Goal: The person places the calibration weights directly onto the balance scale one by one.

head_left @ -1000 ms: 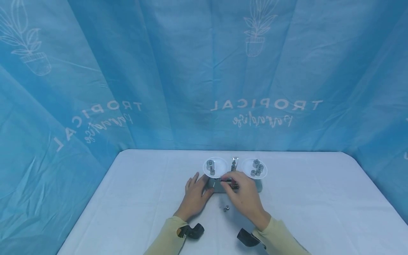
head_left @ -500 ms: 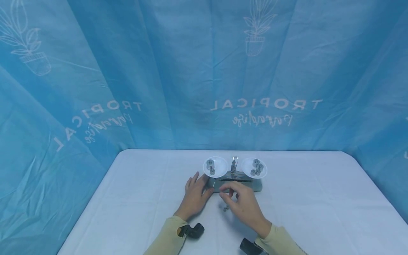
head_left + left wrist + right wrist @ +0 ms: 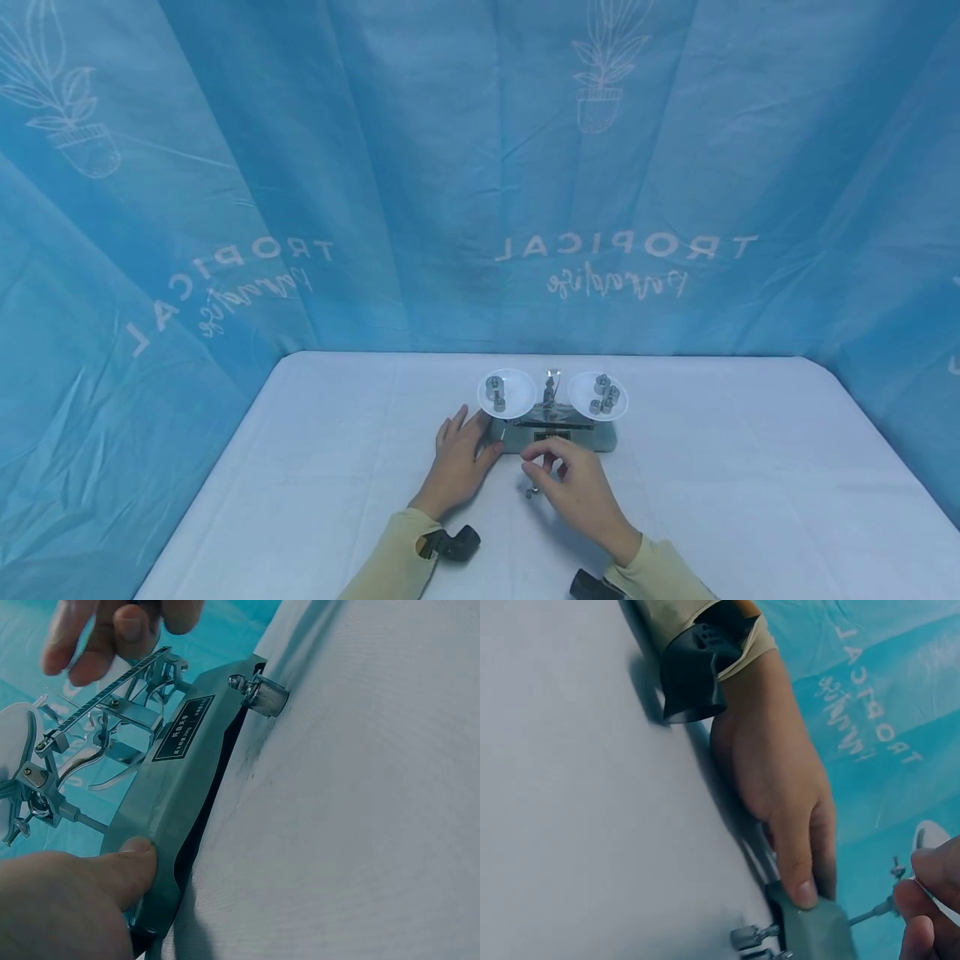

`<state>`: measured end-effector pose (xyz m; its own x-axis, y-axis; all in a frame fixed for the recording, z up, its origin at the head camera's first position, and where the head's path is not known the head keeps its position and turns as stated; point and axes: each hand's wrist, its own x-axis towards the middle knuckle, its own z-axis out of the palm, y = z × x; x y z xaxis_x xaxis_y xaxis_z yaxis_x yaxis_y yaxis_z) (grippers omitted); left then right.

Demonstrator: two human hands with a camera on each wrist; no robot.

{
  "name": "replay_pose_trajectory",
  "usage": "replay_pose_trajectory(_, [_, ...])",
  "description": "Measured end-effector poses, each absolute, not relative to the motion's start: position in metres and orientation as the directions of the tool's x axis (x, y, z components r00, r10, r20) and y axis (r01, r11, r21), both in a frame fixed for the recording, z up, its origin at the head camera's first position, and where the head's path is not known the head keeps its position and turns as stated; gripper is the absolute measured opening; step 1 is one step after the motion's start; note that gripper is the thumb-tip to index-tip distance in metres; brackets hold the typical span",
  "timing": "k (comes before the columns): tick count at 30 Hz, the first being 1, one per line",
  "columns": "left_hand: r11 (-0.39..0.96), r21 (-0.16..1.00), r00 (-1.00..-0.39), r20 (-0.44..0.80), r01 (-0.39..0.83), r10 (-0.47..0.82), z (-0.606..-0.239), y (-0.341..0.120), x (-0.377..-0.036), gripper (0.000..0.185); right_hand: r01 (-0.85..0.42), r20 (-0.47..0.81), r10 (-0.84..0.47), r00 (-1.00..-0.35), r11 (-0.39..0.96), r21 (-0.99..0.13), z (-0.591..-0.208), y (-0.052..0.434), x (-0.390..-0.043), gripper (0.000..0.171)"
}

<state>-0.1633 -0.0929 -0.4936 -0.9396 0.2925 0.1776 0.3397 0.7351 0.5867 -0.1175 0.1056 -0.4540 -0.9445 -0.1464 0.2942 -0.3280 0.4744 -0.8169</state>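
Observation:
A small grey balance scale (image 3: pixel 577 439) stands on the white table (image 3: pixel 315 467), with metal weights in its left pan (image 3: pixel 512 382) and right pan (image 3: pixel 585 392). My left hand (image 3: pixel 459 462) rests flat beside the scale's left end, and its thumb (image 3: pixel 112 877) presses the base (image 3: pixel 180 750). My right hand (image 3: pixel 538 468) hovers just in front of the base with its fingers (image 3: pixel 112 630) loosely curled; I see nothing between them. Small loose weights (image 3: pixel 532 490) stand on the cloth right under it, one weight (image 3: pixel 259 691) close against the base.
Blue printed curtains (image 3: pixel 450 208) close off the table at the back and both sides. Black camera mounts (image 3: pixel 450 544) sit on both wrists. White cloth stretches to the left and right of the scale.
My right hand has come off the scale's beam and drawn back toward me, down over the loose weights. The left hand has not moved.

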Motion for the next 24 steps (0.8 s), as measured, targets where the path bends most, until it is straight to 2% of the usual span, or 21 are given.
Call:
replay_pose_trajectory(10, [0.731, 0.590, -0.939, 0.177, 0.342, 0.297, -0.495, -0.093, -0.164, 0.059, -0.264, 0.220, -0.150, -0.964, 0.424, -0.867, -0.465, 0.113, -0.123, 0.009])
replay_pose_trajectory(18, [0.730, 0.594, -0.939, 0.170, 0.339, 0.298, -0.495, -0.093, -0.164, 0.059, -0.212, 0.154, -0.164, -0.974, 0.434, -0.876, -0.471, 0.117, -0.126, 0.008])
replay_pose_trajectory(24, [0.726, 0.599, -0.940, 0.171, 0.338, 0.296, -0.497, -0.093, -0.165, 0.059, -0.221, 0.152, -0.190, -0.970, 0.422, -0.879, -0.476, 0.122, -0.126, 0.008])
